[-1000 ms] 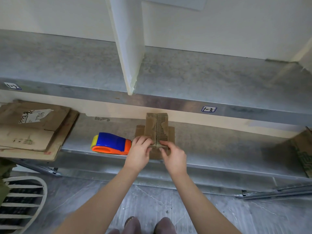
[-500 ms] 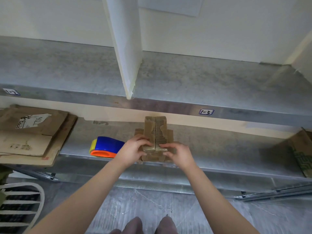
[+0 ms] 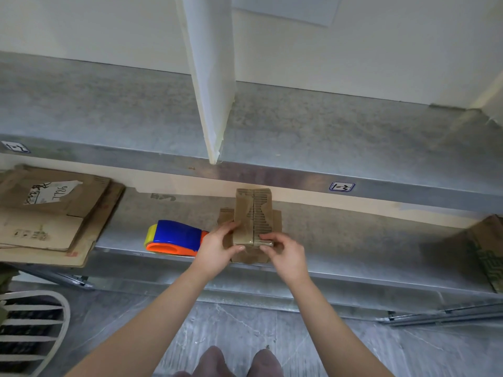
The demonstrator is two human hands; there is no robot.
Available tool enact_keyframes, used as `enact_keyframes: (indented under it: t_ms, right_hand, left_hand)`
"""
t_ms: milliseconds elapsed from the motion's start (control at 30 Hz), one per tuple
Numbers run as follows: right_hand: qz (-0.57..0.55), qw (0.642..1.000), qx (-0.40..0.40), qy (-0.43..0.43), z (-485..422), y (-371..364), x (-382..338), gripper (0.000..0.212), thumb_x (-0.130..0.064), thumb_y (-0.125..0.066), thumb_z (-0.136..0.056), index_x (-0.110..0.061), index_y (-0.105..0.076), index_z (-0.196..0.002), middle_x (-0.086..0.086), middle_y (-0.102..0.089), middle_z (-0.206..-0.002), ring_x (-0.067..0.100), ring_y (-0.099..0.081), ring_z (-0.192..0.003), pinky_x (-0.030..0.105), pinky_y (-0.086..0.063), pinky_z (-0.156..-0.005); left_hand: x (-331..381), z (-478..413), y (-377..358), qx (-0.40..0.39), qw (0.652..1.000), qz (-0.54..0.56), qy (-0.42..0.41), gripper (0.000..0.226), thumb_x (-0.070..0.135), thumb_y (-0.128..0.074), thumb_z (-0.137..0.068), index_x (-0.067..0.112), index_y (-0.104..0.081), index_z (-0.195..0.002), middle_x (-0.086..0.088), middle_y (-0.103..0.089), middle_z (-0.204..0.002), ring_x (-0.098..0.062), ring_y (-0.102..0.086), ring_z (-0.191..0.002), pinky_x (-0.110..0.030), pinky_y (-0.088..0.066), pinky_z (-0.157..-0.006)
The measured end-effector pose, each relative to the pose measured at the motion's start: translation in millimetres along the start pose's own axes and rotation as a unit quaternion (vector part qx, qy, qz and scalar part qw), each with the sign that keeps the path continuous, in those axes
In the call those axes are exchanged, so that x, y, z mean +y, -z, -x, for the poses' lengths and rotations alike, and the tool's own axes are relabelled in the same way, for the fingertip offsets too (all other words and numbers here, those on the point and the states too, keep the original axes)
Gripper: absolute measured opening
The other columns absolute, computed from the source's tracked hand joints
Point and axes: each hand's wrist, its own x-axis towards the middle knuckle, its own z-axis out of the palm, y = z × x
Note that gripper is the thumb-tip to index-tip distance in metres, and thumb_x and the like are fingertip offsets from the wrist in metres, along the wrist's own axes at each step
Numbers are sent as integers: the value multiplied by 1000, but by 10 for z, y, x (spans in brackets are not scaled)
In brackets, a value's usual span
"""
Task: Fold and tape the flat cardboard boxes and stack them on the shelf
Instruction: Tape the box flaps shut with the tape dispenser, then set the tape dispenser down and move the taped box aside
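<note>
Both hands have drawn back to the near end of the small cardboard box [image 3: 253, 217] on the lower shelf [image 3: 353, 240] — left hand [image 3: 217, 247] and right hand [image 3: 285, 254] pinch its flaps shut — untaped, tape dispenser [image 3: 174, 238] idle beside it, flat cardboard boxes [image 3: 49, 213] waiting at left.

Both hands grip a small box [image 3: 253, 216] at the front of the lower shelf [image 3: 353, 240], left hand [image 3: 217, 250] on its left side, right hand [image 3: 285, 253] pinching the near corner. A tape gun [image 3: 174, 238] lies just left; flat cardboard [image 3: 51, 213] is stacked further left.
</note>
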Motion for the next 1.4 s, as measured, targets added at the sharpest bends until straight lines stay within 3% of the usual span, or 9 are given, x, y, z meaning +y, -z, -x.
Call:
enact_keyframes:
  t_ms: [167, 367, 567, 733, 933, 1033, 1167, 1267, 1400]
  right_hand:
    - [-139, 987, -24, -81, -34, 120, 14, 65, -12, -82, -75, -28, -46, -125, -16, -61, -107, -4, -60, -97, 15, -50, -83]
    - [-202, 971, -44, -124, -31, 294, 104, 49, -15, -76, -81, -30, -51, -120, -14, -61, -113, 11, -61, -110, 36, -52, -96]
    - [-205, 964, -44, -161, -20, 285, 135, 64, -18, -78, -78, -25, -44, -131, -3, -62, -120, 15, -60, -110, 37, -50, -96]
    - [-206, 965, -15, -159, -12, 231, 79, 52, -10, -76, -79, -21, -45, -118, 4, -63, -118, 18, -62, -108, 37, -50, -96]
    - [-231, 966, -41, -108, 115, 413, 39, 89, 5, -71, -62, -27, -39, -139, -2, -57, -120, 7, -57, -110, 30, -55, -86]
    - [-225, 971, -43, -68, 197, 485, 10, 76, -3, -66, -61, -25, -46, -131, -4, -56, -125, 4, -55, -113, 29, -53, -89]
    - [-282, 955, -43, -76, 295, 575, -13, 47, -33, -68, -69, -25, -53, -113, -7, -63, -118, 7, -57, -115, 24, -44, -92]
    - [-285, 954, -29, -88, 328, 599, -64, 54, -59, -70, -72, -27, -52, -112, -12, -63, -116, 3, -58, -112, 28, -46, -95]
    - [-205, 978, -11, -48, 334, 606, -46, 68, -19, -76, -82, -21, -38, -138, -7, -58, -123, 9, -56, -114, 23, -46, -95]
  left_hand:
    - [69, 22, -74, -16, 999, 43, 9, 56, 28, -77, -80, 29, -56, -131, 11, -54, -134, -5, -48, -125, -16, -34, -104]
    - [205, 23, -218, -63, 989, 131, 31, 80, 23, -79, -78, 38, -34, -142, 28, -49, -131, 15, -45, -118, -3, -35, -94]
    - [249, -25, -256, -74, 975, 175, 114, 64, 32, -71, -86, 33, -36, -140, 12, -54, -129, -13, -51, -122, -37, -42, -106]
    - [370, -41, -249, -93, 956, 244, 133, 62, 0, -69, -81, 31, -42, -128, 7, -55, -126, -16, -56, -116, -36, -49, -99]
    - [534, 96, -194, -20, 953, 277, 120, 87, 21, -78, -81, 43, -19, -141, 6, -48, -132, -14, -52, -119, -38, -49, -98]
    - [609, 187, -169, -42, 955, 281, 81, 78, 22, -77, -81, 49, -27, -135, 8, -51, -133, -12, -54, -119, -37, -50, -97]
    - [781, 246, -112, -29, 944, 318, 88, 61, 54, -66, -81, 43, -36, -133, 15, -48, -132, -14, -47, -128, -41, -42, -105]
    - [866, 240, -110, 12, 950, 304, 68, 50, 35, -66, -89, 35, -36, -130, 7, -51, -129, -10, -50, -123, -27, -46, -95]
    - [880, 304, -177, 2, 951, 302, 65, 80, -3, -68, -83, 35, -31, -142, 0, -51, -128, -9, -49, -123, -27, -46, -95]
